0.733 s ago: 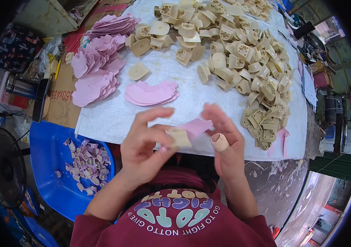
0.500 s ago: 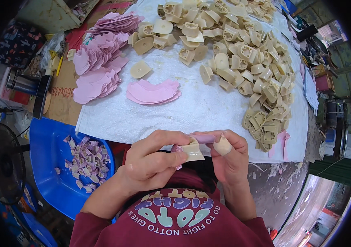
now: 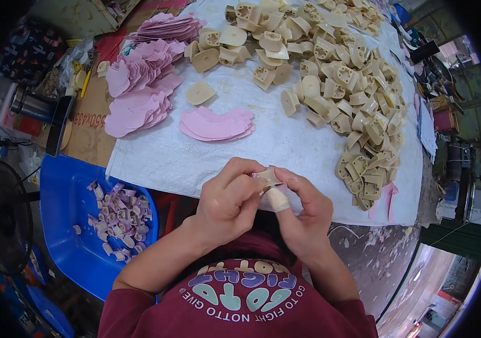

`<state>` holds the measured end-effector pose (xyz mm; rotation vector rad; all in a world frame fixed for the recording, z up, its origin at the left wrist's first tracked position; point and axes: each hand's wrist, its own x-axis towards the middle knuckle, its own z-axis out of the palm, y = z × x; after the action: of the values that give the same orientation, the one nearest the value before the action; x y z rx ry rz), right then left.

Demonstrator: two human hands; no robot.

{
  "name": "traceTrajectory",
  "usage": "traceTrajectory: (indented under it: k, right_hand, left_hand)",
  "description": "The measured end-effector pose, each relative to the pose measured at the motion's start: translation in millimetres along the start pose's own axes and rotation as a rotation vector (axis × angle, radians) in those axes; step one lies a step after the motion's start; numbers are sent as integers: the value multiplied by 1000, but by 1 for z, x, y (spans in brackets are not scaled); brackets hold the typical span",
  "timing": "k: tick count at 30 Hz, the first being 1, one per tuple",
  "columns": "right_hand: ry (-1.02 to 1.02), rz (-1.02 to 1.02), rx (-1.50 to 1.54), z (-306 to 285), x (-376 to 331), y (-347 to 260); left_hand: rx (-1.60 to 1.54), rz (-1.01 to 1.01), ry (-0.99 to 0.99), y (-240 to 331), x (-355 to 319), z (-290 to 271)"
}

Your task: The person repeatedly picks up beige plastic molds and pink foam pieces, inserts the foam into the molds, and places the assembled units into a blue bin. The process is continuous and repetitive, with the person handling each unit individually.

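Close to the table's near edge, my left hand (image 3: 224,198) is closed around a beige plastic shoe heel (image 3: 269,177), which shows between the fingers. My right hand (image 3: 309,213) pinches the same heel from the other side. Beige tape wraps its thumb (image 3: 277,199), which presses against the heel's lower side. Only slivers of a pink covering piece show at the heel; my fingers hide the rest. Beyond both hands, a small fanned stack of curved pink pieces (image 3: 216,125) lies on the white sheet (image 3: 161,166).
A large heap of beige heels (image 3: 358,107) covers the far and right side. One lone heel (image 3: 200,92) lies near tall stacks of pink pieces (image 3: 139,107). At left, a blue basin (image 3: 63,225) holds many pink-covered heels (image 3: 119,217). Beyond it stands a black fan (image 3: 5,217).
My hands have come closer together around the heel. The pink strip that stretched between them is now mostly out of sight against it. The whole view has shifted slightly.
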<state>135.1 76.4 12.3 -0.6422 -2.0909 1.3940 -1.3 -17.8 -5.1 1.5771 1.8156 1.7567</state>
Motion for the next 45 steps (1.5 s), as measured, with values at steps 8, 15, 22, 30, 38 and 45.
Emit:
traceTrajectory:
  k: [8, 15, 22, 30, 38, 45]
  right_hand:
    - [1, -229, -38, -3, 13, 13]
    - [-82, 204, 632, -9, 17, 30]
    - [18, 104, 318, -7, 13, 40]
    - [-24, -108, 48, -5, 19, 38]
    - [59, -44, 132, -7, 26, 31]
    - [170, -377, -155, 6, 14, 21]
  left_hand:
    - [-455, -358, -57, -2, -1, 0]
    - [-538, -616, -12, 1, 8, 14]
    - [-788, -1020, -63, -1, 9, 9]
    - [-518, -691, -103, -6, 1, 7]
    - [-259, -360, -4, -11, 4, 10]
    - [-1380, -1025, 121, 7, 13, 10]
